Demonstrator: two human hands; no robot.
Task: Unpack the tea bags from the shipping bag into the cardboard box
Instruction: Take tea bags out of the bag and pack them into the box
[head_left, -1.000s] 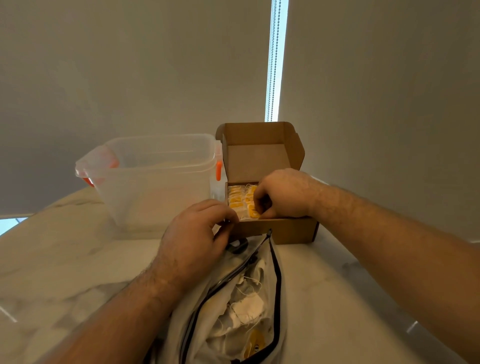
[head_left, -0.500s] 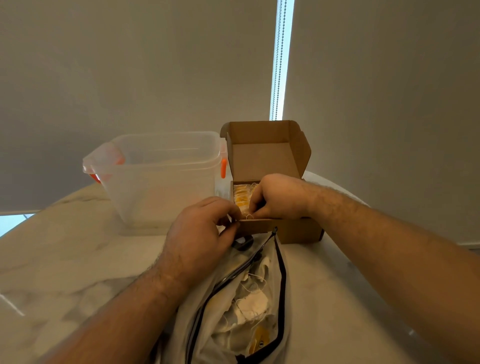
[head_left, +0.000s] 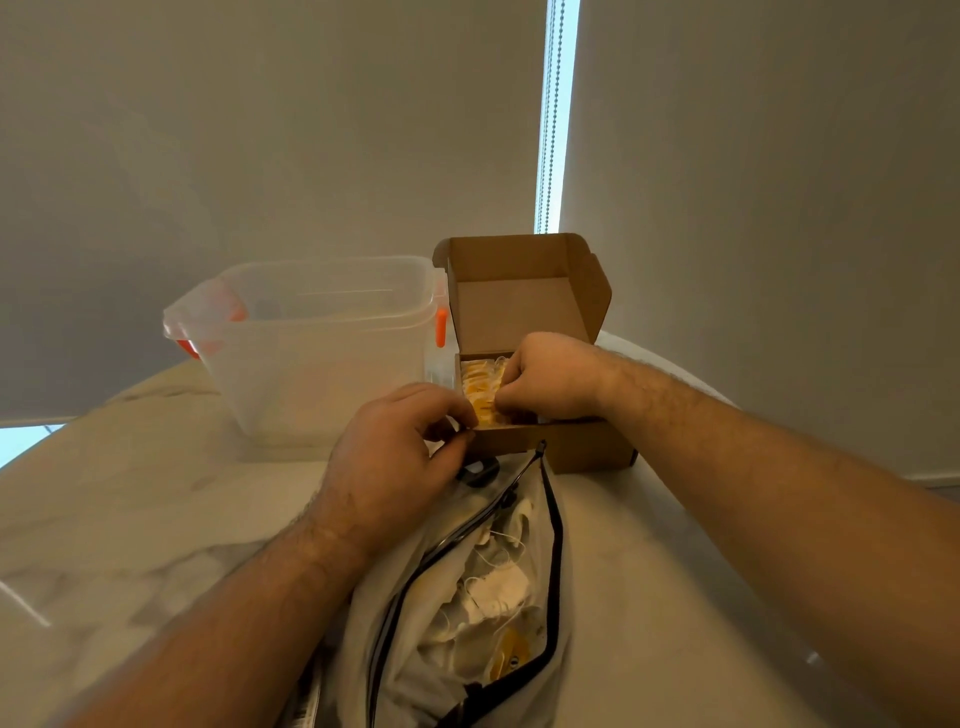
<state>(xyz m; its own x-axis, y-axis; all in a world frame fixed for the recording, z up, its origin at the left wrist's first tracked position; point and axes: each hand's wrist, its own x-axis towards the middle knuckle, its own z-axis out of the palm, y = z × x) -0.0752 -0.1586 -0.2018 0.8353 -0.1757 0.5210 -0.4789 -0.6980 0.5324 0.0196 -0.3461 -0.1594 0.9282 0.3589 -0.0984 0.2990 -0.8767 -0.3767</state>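
A clear plastic storage tub (head_left: 322, 353) with orange latches stands on the pale marble table (head_left: 130, 519), just left of the open brown cardboard box (head_left: 571, 447) and nearly touching its left wall.

The left hand (head_left: 395, 462) reaches to the box's near left corner. Its fingers are curled, and its grip, thumb in front and fingertips over the rim, pinches that corner of cardboard.

In front of the box lies the white shipping bag (head_left: 558, 649) with a black zip. Its unzipped mouth points at the box's front wall and its zip end almost touches it. Inside it sits a loose heap of white tea bags with strings (head_left: 498, 587), one yellow tag showing among them, well short of either grip.

In the left part of the box, a row of yellow tea bags (head_left: 483, 389) stands packed on edge.

The right hand (head_left: 550, 379) comes in over the box's right side and covers the middle of the interior. Its fingers are curled down and its grip closes on the right end of that yellow row. The box's lid stands upright behind the hand.
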